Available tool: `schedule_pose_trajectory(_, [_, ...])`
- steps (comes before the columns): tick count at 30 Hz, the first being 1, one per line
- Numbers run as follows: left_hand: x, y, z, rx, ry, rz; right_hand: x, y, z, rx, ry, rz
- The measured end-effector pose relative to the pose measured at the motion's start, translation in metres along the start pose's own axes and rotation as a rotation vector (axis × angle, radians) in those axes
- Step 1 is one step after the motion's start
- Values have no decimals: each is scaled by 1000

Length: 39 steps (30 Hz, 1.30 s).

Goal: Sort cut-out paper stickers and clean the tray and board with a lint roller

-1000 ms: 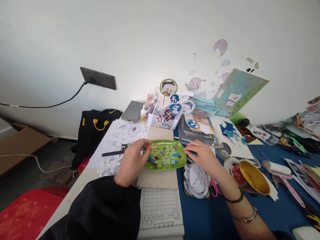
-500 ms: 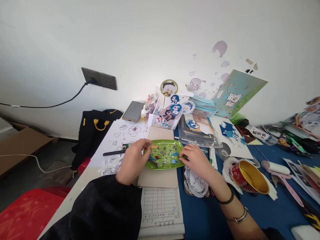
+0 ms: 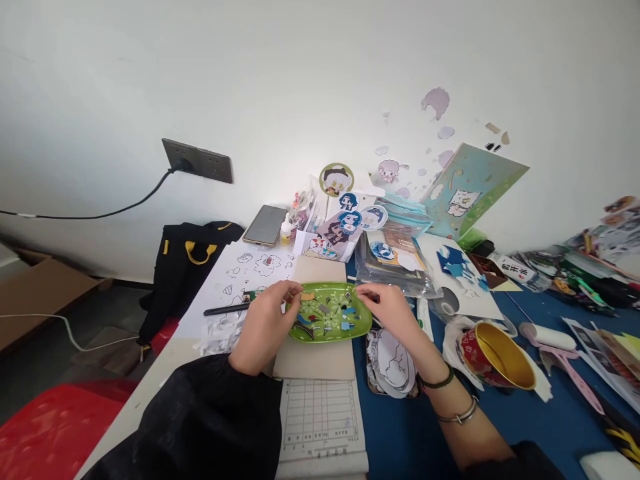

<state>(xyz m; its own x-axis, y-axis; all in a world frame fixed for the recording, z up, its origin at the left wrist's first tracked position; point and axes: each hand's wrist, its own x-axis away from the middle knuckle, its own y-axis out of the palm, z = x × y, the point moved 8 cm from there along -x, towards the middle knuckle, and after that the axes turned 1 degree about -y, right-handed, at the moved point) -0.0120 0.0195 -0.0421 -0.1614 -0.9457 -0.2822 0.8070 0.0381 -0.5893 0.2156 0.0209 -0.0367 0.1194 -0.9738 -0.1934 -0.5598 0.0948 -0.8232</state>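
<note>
A green, flower-patterned tray lies on a beige board, with small cut-out pieces in blue, orange, grey and dark colours scattered inside it. At the tray's left end is my left hand, fingers curled and thumb near the fingertips, over the rim. Whether it grips the rim or a small piece is hidden. My right hand is at the tray's upper right, with thumb and fingertips brought together in a pinch above the rim. Anything between those fingertips is too small to make out.
Below the board lies a form pad. A black pen and drawing sheet are at left, with a phone behind. To the right are a box of paper cut-outs, a red-gold tin and a lint roller.
My right hand has moved from the tray's right edge up and slightly left, toward its upper right corner. My left hand stays at the tray's left end. The view has shifted slightly.
</note>
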Motion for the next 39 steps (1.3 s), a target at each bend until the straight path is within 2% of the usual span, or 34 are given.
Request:
schedule_pose_trajectory(5, [-1,1,1,-12,3,-15,-15,-52,37,177,74,292])
schedule_pose_trajectory(8, [-1,1,1,-14,5,-16,-29,-73,56,299,99,395])
schedule_pose_trajectory(10, [0,1,0,-12,4,-15,-38,-75,60,373,81,414])
schedule_pose_trajectory(14, [1,0,-1,-21,-1,-15,-52,-66,56,514,30,409])
schedule_pose_trajectory(22, [1,-3,3,-36,12,11,-61,-60,48,713,0,380])
schedule_pose_trajectory(29, [1,-6,5,21,-1,47,-56,-72,40,777,30,418])
schedule_pose_trajectory(32, [1,-7,0,152,-93,52,-40,-84,21,767,33,475])
schedule_pose_trajectory(34, [2,-5,0,326,-171,45,-22,-86,-7,646,-50,521])
schedule_pose_trajectory(37, [8,6,5,796,-331,43,10,-68,-64,299,-305,476])
schedule_pose_trajectory(39, [17,25,13,1178,-523,-4,32,-48,-100,168,-436,412])
